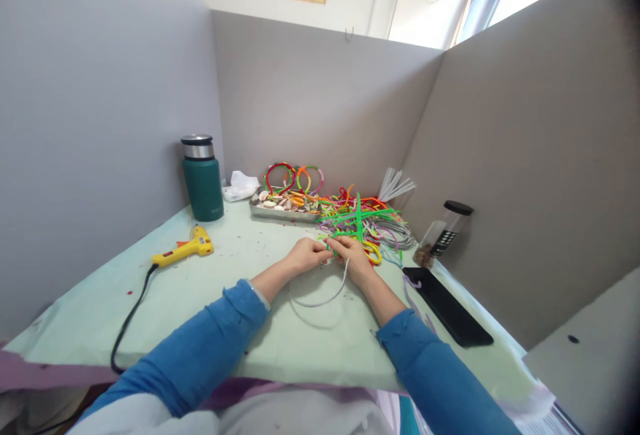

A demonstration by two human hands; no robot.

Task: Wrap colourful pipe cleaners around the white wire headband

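Observation:
My left hand [307, 255] and my right hand [354, 258] come together over the middle of the table, fingers pinched close to each other. Between them they hold a thin white hoop [323, 304], whose curve hangs down toward me. A green pipe cleaner [359, 211] rises from the fingers of my right hand, and a bit of green shows between both hands. The fingers hide just how the green piece meets the hoop. Just beyond lies a heap of coloured pipe cleaners [345, 211], with a yellow loop [373, 253] beside my right hand.
A yellow glue gun [187, 248] with a black cord lies left. Behind it stands a green bottle [203, 181]. A metal tray [285, 215] holds shells, with colourful hoops [280, 178] at its back. To the right are a black phone-like slab [450, 308] and a clear bottle [443, 235].

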